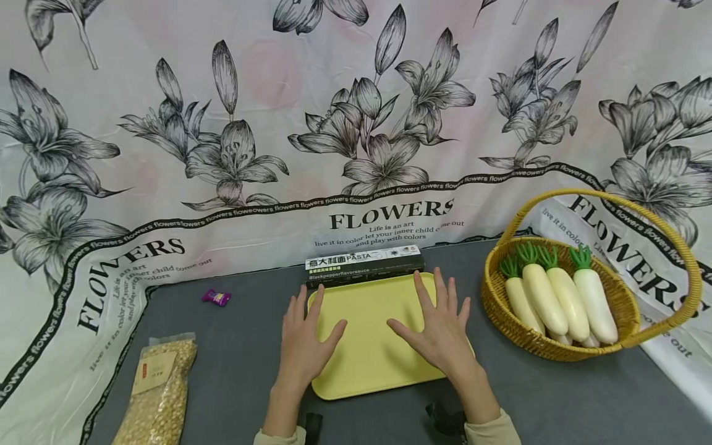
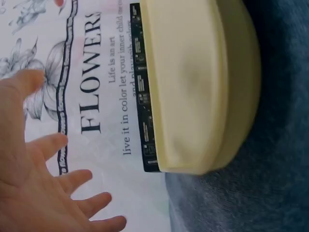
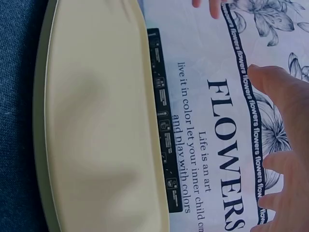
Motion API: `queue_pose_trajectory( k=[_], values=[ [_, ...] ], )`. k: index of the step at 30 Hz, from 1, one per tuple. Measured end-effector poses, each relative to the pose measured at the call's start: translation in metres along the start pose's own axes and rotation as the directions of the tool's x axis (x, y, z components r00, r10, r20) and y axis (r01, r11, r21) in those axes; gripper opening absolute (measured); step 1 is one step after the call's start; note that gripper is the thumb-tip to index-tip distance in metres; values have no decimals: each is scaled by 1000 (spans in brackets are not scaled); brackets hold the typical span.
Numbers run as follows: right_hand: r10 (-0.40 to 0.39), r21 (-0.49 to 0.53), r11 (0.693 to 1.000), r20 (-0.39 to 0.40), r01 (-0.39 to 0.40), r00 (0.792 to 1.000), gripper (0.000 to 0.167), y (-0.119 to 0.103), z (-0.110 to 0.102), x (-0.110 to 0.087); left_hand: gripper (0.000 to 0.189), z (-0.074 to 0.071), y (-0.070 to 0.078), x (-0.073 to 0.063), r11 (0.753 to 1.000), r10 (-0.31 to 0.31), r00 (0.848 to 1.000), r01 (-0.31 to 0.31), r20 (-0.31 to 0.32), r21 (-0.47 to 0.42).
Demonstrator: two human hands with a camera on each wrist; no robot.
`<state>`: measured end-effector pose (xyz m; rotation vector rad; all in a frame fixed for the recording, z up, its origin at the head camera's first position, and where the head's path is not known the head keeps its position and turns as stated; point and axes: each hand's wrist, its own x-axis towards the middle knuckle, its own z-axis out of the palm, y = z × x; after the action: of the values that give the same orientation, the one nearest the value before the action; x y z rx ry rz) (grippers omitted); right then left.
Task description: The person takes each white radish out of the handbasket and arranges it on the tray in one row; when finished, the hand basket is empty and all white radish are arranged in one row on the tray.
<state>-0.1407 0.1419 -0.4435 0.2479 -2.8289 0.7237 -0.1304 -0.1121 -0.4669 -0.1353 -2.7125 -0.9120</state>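
Observation:
A yellow tray (image 1: 367, 346) lies on the grey table in the middle of the head view. My left hand (image 1: 306, 343) hovers over its left side, fingers spread and holding nothing. Over the right side is my right hand (image 1: 439, 330), also with spread fingers and nothing in it. Behind the tray's far edge stands a black and white pasta box (image 1: 364, 264). In the left wrist view the left hand (image 2: 36, 188) is apart from the tray (image 2: 188, 87). The right wrist view likewise has the right hand (image 3: 285, 154) apart from the tray (image 3: 101, 121).
On the right stands a yellow wicker basket (image 1: 492, 303) with a tall handle, holding several white radishes (image 1: 562, 296) with green tops. A clear bag of pale yellow kernels (image 1: 161, 395) lies at the front left. Behind it sits a small purple wrapped candy (image 1: 216, 298). Flower-printed cloth (image 1: 250, 93) hangs behind.

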Motion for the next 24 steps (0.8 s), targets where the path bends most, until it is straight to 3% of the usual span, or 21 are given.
queue_pose_trajectory(
  k=[5, 9, 14, 17, 24],
  values=[
    [2, 20, 1000, 9, -2, 1000, 100, 0, 1, 0, 70, -2, -15, 3, 985, -89, 996, 89, 6, -150],
    [-2, 35, 999, 9, 2, 1000, 99, 0, 2, 0, 63, -4, -28, 4, 959, -172, 984, 180, 55, -219],
    [3, 50, 999, 15, -3, 1000, 99, 0, 2, 0, 61, -6, -41, 4, 916, -232, 968, 251, 96, -312],
    [6, 52, 999, 26, -7, 1000, 99, 0, 0, 1, 60, -6, -44, 4, 899, -254, 962, 272, 97, -343],
    [-22, 114, 993, -8, 23, 1000, 96, 1, -9, 2, 61, 1, -46, 0, 899, -246, 965, 263, 91, -352]
  ],
)
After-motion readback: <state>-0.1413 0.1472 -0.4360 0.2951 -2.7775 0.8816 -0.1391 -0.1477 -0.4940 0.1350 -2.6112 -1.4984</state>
